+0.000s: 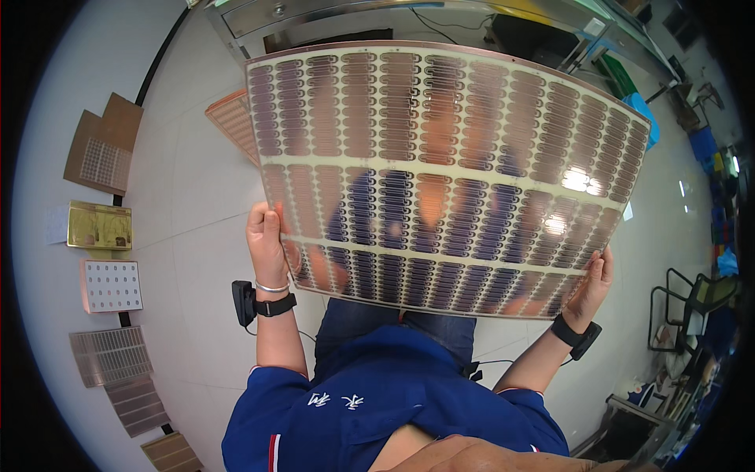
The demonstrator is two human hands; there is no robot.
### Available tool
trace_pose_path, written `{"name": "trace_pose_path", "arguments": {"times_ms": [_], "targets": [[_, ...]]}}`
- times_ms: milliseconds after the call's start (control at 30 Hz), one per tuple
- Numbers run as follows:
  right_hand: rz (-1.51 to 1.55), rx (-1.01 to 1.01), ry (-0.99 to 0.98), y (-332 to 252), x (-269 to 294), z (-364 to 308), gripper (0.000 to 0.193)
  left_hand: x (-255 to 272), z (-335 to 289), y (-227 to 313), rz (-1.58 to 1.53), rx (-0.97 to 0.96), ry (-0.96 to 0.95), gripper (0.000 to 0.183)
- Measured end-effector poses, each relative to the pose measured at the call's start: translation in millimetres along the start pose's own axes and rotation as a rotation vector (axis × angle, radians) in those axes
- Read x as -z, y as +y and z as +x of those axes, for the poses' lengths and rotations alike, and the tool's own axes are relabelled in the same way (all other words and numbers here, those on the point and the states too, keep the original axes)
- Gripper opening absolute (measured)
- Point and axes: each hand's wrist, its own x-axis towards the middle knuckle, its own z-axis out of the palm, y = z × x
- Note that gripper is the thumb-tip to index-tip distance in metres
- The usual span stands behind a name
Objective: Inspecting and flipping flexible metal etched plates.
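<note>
Left fingers point(271, 226) and right fingers point(598, 269) grip patterned panel point(452, 177) sides; pale floor point(197, 275), boards point(111, 286) along left wall point(47, 169), chair point(708, 295) far right.

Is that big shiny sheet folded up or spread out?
Spread out: the sheet shows its wide patterned face, with no fold, held between the left hand and the right hand.

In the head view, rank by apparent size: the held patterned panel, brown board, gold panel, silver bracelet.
1. Patterned panel
2. Brown board
3. Gold panel
4. Silver bracelet
The first and last are nearer the camera, so true sizes may compare differently.
</note>
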Motion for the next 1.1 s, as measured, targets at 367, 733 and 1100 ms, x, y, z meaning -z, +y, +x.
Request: {"name": "trace_pose_path", "arguments": {"times_ms": [367,733,1100], "targets": [[-0.031,-0.257,-0.153,-3.0,-20.7,-10.9,0.048,-3.2,1.8,-5.7,-0.105,0.275,-0.025,0.018],[0.071,-0.37,-0.278,-0.7,-4.1,-15.2,0.051,13.8,-1.7,-20.6,-0.004,0.362,-0.043,0.018],[0.032,0.061,-0.163,9.0,-2.2,3.8,0.031,14.1,1.4,-10.9,-0.073,-0.105,-0.088,0.012]]}}
